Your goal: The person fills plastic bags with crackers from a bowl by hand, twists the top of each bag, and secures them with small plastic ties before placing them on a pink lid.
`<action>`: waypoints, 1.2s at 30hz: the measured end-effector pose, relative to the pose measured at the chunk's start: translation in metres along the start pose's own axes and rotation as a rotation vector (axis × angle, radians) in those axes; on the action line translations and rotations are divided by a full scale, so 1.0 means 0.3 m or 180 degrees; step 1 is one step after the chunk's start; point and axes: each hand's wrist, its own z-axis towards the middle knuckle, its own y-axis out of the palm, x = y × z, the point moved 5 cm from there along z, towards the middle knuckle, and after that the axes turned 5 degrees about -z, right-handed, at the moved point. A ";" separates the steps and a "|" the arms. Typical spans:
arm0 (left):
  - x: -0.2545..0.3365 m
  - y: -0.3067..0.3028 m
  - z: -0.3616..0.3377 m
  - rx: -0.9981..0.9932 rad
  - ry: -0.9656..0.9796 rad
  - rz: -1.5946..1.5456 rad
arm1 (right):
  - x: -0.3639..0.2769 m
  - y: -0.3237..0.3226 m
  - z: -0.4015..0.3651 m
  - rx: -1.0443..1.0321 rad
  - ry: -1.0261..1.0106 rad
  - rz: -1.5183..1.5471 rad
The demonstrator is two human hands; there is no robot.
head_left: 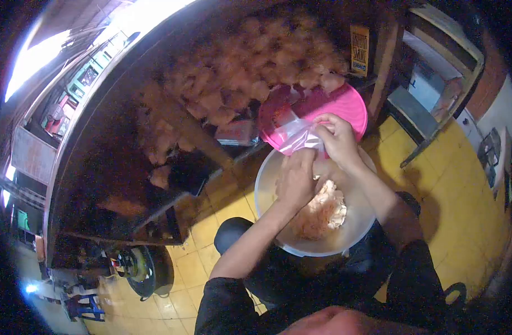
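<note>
A clear plastic bag (294, 133) is stretched above the near edge of a pink round tray or lid (353, 106). My right hand (338, 142) pinches the bag's right side between thumb and fingers. Below it, my left hand (297, 180) has its fingers curled against the bag's lower edge; its fingertips are partly hidden. Under both hands, a large translucent tub (361, 223) rests on my lap. Pale flat chips (329, 204) lie inside, with reddish-brown powder (316, 226) over part of them.
Many thin brownish chips (228, 72) cover the dark table (99, 162) ahead. A clear packet (237, 133) lies at its edge, and an orange-brown box (359, 50) stands at the back. A wooden chair (418, 111) is on the right. A dark pan (141, 271) sits on yellow floor tiles.
</note>
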 end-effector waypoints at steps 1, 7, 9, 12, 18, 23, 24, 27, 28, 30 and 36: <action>-0.029 0.001 -0.007 0.0157 -0.0100 -0.0062 | 0.007 0.003 -0.003 -0.0063 0.0214 0.0043; -0.102 -0.033 -0.032 0.0483 -0.1385 -0.2034 | 0.025 0.058 -0.018 0.0047 -0.0011 0.0904; -0.116 -0.058 -0.034 0.0593 -0.1562 -0.2438 | 0.002 0.041 -0.025 0.0410 -0.0630 0.0559; -0.135 -0.088 -0.035 0.0762 -0.1425 -0.2715 | -0.035 0.057 -0.062 -0.0537 -0.0831 -0.0124; -0.173 -0.091 -0.065 0.0924 -0.2008 -0.3600 | -0.031 0.095 -0.101 -0.1054 -0.0742 -0.0866; -0.223 -0.101 -0.094 0.0451 -0.2266 -0.3786 | -0.111 0.106 -0.128 -0.1756 -0.0752 -0.1630; -0.219 -0.117 -0.096 0.0402 -0.2225 -0.3851 | -0.098 0.108 -0.135 -0.1805 -0.0749 -0.1628; -0.189 -0.184 -0.107 0.0375 -0.2460 -0.4776 | -0.032 0.085 -0.126 -0.1612 0.0051 -0.1230; -0.179 -0.190 -0.112 0.0252 -0.2509 -0.5161 | -0.005 0.092 -0.134 -0.1817 -0.0020 -0.1504; -0.190 -0.194 -0.132 0.0164 -0.2728 -0.5206 | 0.049 0.098 -0.137 -0.2079 -0.0075 -0.1793; -0.137 -0.324 -0.122 0.0060 -0.0716 -0.0657 | 0.206 0.209 -0.213 -0.3313 0.1679 -0.1308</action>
